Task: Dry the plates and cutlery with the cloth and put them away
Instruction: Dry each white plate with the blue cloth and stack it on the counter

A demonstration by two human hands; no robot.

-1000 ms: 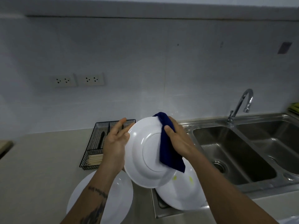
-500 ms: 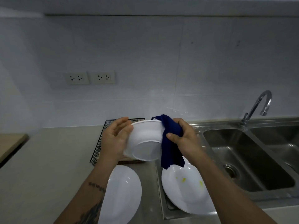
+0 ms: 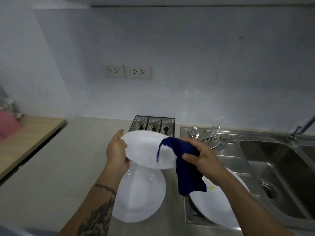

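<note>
A white plate (image 3: 144, 149) is held nearly flat above the counter. My left hand (image 3: 116, 150) grips its left rim. My right hand (image 3: 200, 156) pinches a dark blue cloth (image 3: 185, 166) over the plate's right rim, and the cloth's tail hangs down. Below them a second white plate (image 3: 139, 198) lies on the counter. A third white plate (image 3: 219, 205) with yellow specks rests on the steel drainboard, partly under my right arm. A heap of metal cutlery (image 3: 211, 136) lies at the back of the drainboard.
A black wire cutlery basket (image 3: 152, 124) with dark utensils stands against the wall behind the held plate. The steel sink (image 3: 279, 176) and tap (image 3: 301, 130) are at the right. A wooden surface (image 3: 29, 133) with a pink object (image 3: 7, 123) lies at the left.
The plate has tipped from facing me on edge to nearly flat. The view has swung left and down, bringing the cutlery heap and the wooden surface into sight.
</note>
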